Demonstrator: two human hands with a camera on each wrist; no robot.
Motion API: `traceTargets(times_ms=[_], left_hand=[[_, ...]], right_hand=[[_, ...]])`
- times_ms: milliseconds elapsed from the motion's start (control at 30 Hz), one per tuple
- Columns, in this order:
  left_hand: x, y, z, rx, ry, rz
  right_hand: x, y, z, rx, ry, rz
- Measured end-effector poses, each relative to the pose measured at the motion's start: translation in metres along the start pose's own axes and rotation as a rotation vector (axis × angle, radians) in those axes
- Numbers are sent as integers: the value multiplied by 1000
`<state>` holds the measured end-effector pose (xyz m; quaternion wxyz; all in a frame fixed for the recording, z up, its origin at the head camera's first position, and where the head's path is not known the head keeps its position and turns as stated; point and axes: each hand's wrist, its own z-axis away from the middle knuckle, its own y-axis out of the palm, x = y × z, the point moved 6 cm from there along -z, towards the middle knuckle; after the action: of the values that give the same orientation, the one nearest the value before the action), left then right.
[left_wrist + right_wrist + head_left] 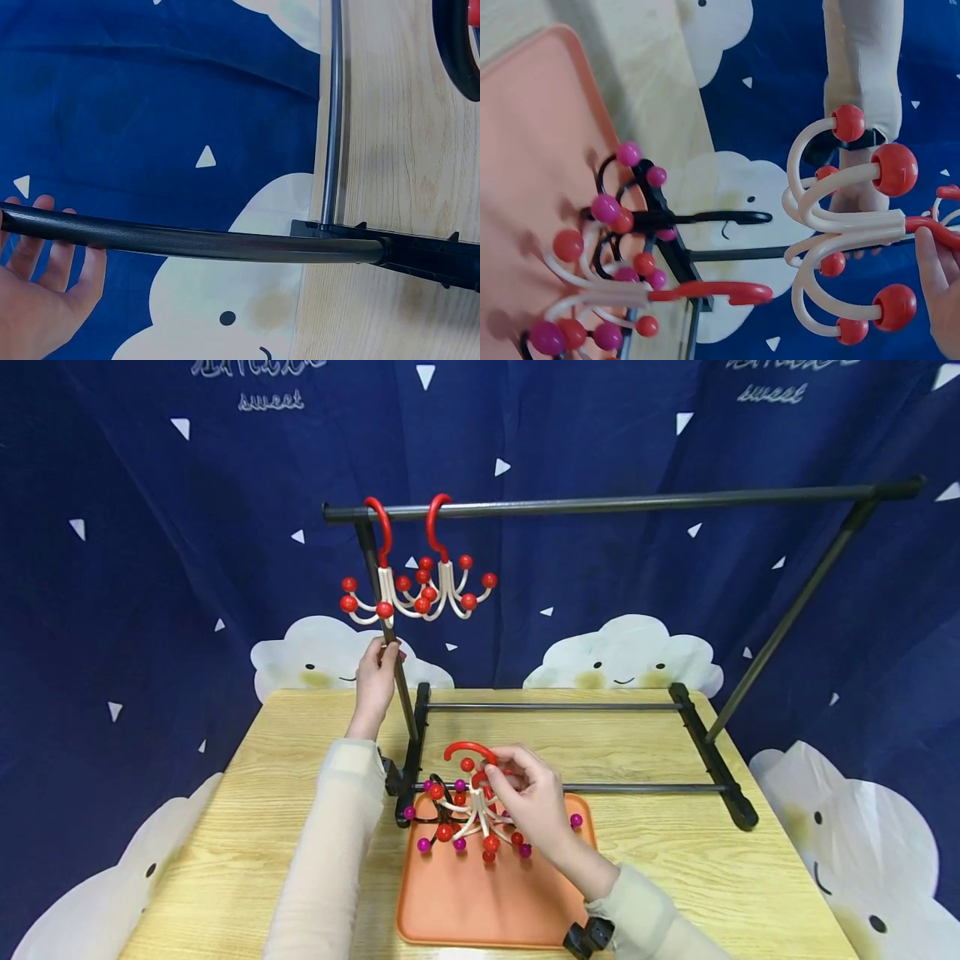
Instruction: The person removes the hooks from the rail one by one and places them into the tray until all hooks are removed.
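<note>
My left hand (377,672) holds the left upright (165,238) of a black garment rack, its fingers passing behind the post. Over the orange tray, my right hand (532,793) pinches the red hook of a cream multi-arm hanger (870,225) tipped with red balls. A similar cream hanger (619,294) stands hook-up on the tray below. Beside it on the tray is a black hanger (656,219) with magenta balls. Two more cream hangers, one (386,589) at the rail's left end and one (446,581) just right of it, hang by their red hooks.
The orange tray (487,910) lies on the wooden table, against the rack's front bar (645,788). Overhead runs the top rail (637,503), with the right upright (787,610) slanting down to a black foot (712,756). A blue curtain (600,435) with clouds stands behind.
</note>
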<state>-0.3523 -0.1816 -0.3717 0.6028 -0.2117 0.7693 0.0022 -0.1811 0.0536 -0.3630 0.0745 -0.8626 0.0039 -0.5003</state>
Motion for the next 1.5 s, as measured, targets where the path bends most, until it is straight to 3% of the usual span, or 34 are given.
traceTargets(times_ms=[333, 667, 867, 1167, 1500], left_hand=[[0, -1, -1, 4, 2, -14], [0, -2, -2, 10, -3, 3], [1, -2, -1, 4, -2, -17], [-1, 0, 1, 10, 3, 7], [0, 1, 2, 10, -8, 23]], right_hand=[[-17, 16, 25, 101, -40, -21], [-28, 35, 45, 213, 58, -153], [-35, 47, 54, 252, 128, -162], [-68, 60, 69, 249, 321, -153], [-74, 65, 79, 206, 278, -109]])
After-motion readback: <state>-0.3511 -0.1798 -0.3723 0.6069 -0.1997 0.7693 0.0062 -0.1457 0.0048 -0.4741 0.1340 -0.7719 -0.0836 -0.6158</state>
